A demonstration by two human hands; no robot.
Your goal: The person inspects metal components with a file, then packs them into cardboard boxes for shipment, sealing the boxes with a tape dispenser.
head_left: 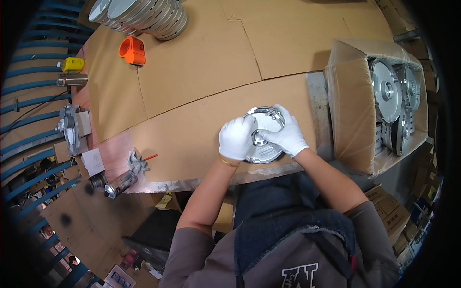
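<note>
A round, silvery metal disc (265, 152) with a raised central hub lies on the cardboard near the table's front edge. White gloves cover both my hands. My right hand (289, 133) grips the disc's right side, its fingers over the far rim and its thumb reaching in to the hub. Against the disc's left side, my left hand (235, 139) is closed with curled fingers. Whatever it may hold is hidden by the glove.
At right stands a plastic-lined carton (353, 110) of similar discs. Stacked metal discs (161, 19) and an orange holder (132, 51) are at the far left. Nearer left are a spray can (121, 184), a crumpled glove (137, 162) and a red stick (150, 157).
</note>
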